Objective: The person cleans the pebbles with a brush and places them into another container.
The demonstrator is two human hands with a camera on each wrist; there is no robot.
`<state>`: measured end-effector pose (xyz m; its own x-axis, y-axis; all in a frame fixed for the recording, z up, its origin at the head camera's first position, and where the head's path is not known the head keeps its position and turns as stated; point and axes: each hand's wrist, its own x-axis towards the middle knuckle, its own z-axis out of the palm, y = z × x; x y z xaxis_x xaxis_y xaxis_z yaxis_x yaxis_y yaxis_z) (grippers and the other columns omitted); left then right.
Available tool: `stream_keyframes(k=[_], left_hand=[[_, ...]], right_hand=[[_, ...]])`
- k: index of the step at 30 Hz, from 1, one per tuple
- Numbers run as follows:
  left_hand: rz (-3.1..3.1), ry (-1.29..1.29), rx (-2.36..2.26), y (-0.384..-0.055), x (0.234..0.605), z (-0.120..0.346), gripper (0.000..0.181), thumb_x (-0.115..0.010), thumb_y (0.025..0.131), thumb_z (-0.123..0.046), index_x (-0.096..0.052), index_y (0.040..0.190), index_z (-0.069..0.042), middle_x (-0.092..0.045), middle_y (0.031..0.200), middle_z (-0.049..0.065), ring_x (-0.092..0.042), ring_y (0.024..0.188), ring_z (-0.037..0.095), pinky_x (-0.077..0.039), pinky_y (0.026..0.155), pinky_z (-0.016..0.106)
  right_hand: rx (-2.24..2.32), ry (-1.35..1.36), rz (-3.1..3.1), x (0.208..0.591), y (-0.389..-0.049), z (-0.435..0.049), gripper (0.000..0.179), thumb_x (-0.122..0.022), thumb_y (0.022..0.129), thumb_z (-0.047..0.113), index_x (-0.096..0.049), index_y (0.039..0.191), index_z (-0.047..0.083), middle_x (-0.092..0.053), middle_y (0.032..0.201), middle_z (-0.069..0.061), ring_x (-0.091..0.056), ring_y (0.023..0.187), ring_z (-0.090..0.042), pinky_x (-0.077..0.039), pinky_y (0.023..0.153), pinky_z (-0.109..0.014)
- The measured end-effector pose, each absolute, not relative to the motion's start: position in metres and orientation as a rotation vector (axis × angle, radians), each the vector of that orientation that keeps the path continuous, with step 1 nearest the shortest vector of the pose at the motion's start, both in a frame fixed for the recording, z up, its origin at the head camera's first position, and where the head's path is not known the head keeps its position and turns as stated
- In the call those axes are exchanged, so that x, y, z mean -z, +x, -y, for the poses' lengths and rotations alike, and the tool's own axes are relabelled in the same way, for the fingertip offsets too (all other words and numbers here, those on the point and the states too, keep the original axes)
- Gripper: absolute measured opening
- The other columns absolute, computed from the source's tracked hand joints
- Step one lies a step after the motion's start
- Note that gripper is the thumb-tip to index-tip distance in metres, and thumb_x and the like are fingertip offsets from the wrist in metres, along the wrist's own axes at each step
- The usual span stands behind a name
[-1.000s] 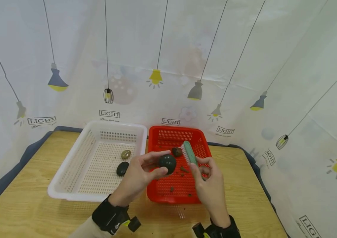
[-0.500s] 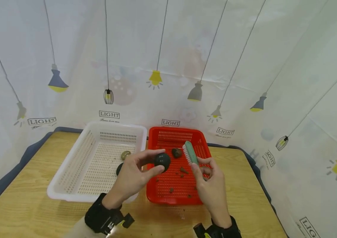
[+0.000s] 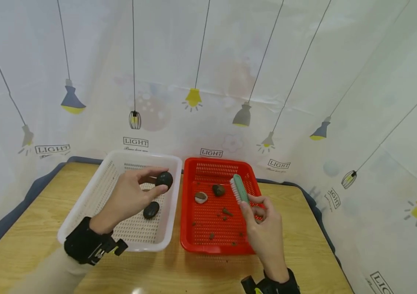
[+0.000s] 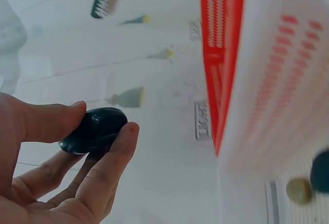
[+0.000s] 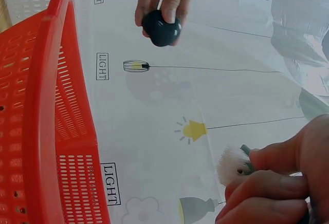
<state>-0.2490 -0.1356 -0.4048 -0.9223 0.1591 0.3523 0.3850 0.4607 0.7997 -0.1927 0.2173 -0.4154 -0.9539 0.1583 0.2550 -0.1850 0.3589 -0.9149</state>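
Note:
My left hand (image 3: 129,196) pinches a smooth dark stone (image 3: 164,181) between thumb and fingers, above the right side of the white basket (image 3: 66,228). In the left wrist view the stone (image 4: 97,129) looks glossy and dark green-black. My right hand (image 3: 265,228) grips a green brush (image 3: 241,188) with white bristles, held upright over the right part of the red basket (image 3: 216,247). The bristles (image 5: 231,166) face left, apart from the stone. Another black stone (image 3: 151,210) lies in the white basket. A yellowish stone (image 4: 299,190) there is mostly hidden behind my left hand in the head view.
In the red basket lie a brown stone (image 3: 218,190), a pale-rimmed brown stone (image 3: 201,197) and several small brown crumbs (image 3: 227,211). Both baskets stand side by side on a wooden table (image 3: 304,245). A printed cloth (image 3: 208,61) hangs behind.
My left hand has carried the dark stone leftward, from over the red basket to over the white one, uncovering the pale-rimmed stone. My right hand with the brush has barely shifted.

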Motion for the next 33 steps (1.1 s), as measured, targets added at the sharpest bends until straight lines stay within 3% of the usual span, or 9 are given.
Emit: stream_keyframes(k=[7,13,21,25,29,31,33], left_hand=[[2.615,-0.466,1.172,-0.260,0.404,0.175,0.047,-0.093,0.100,-0.011,-0.081,0.145,-0.006,-0.087,0.131,0.018,-0.087,0.111,0.040,-0.059,0.070,0.024],[2.768,-0.405,1.064,-0.280,0.419,0.189,0.045,-0.090,0.100,-0.009,-0.079,0.141,0.005,-0.085,0.128,0.025,-0.085,0.109,0.041,-0.072,0.080,0.044],[2.857,-0.387,0.880,-0.316,0.434,0.171,0.037,-0.086,0.094,-0.005,-0.082,0.127,0.010,-0.086,0.115,0.028,-0.084,0.105,0.041,-0.071,0.092,0.058],[2.912,-0.357,0.840,-0.333,0.435,0.163,0.027,-0.080,0.093,-0.001,-0.083,0.117,0.010,-0.085,0.106,0.024,-0.078,0.089,0.034,-0.068,0.080,0.048],[2.989,-0.307,0.854,-0.347,0.439,0.160,0.004,-0.075,0.086,0.007,-0.075,0.087,0.003,-0.070,0.078,0.010,-0.059,0.068,0.023,-0.046,0.059,0.031],[3.031,-0.278,0.842,-0.352,0.443,0.159,0.012,-0.075,0.083,0.009,-0.069,0.078,0.000,-0.061,0.070,0.006,-0.054,0.062,0.020,-0.040,0.055,0.028],[3.070,-0.236,0.818,-0.353,0.448,0.156,0.012,-0.078,0.083,0.010,-0.069,0.083,0.002,-0.060,0.072,0.005,-0.055,0.064,0.020,-0.042,0.055,0.028]], right_hand=[[-1.644,-0.032,2.333,0.415,-0.193,-0.220,0.033,-0.079,0.114,0.021,-0.071,0.142,0.006,-0.087,0.117,-0.022,-0.051,0.051,-0.011,-0.042,0.046,-0.022],[-1.626,-0.061,2.342,0.413,-0.192,-0.222,0.035,-0.079,0.115,0.024,-0.070,0.142,0.005,-0.087,0.123,-0.021,-0.064,0.067,-0.011,-0.045,0.049,-0.024],[-1.612,-0.073,2.367,0.414,-0.195,-0.223,0.030,-0.080,0.114,0.022,-0.072,0.138,0.007,-0.087,0.117,-0.022,-0.055,0.059,-0.012,-0.042,0.049,-0.023],[-1.630,-0.054,2.345,0.414,-0.195,-0.224,0.029,-0.079,0.114,0.022,-0.071,0.138,0.007,-0.087,0.116,-0.022,-0.047,0.050,-0.010,-0.040,0.046,-0.022],[-1.647,-0.046,2.334,0.414,-0.196,-0.224,0.030,-0.079,0.114,0.023,-0.071,0.138,0.007,-0.087,0.119,-0.022,-0.044,0.047,-0.010,-0.040,0.045,-0.022],[-1.648,-0.049,2.332,0.414,-0.196,-0.224,0.030,-0.080,0.114,0.022,-0.072,0.138,0.007,-0.087,0.120,-0.022,-0.045,0.047,-0.010,-0.041,0.045,-0.022],[-1.650,-0.054,2.331,0.414,-0.196,-0.224,0.029,-0.080,0.114,0.022,-0.072,0.138,0.007,-0.087,0.120,-0.022,-0.046,0.048,-0.010,-0.041,0.045,-0.022]])
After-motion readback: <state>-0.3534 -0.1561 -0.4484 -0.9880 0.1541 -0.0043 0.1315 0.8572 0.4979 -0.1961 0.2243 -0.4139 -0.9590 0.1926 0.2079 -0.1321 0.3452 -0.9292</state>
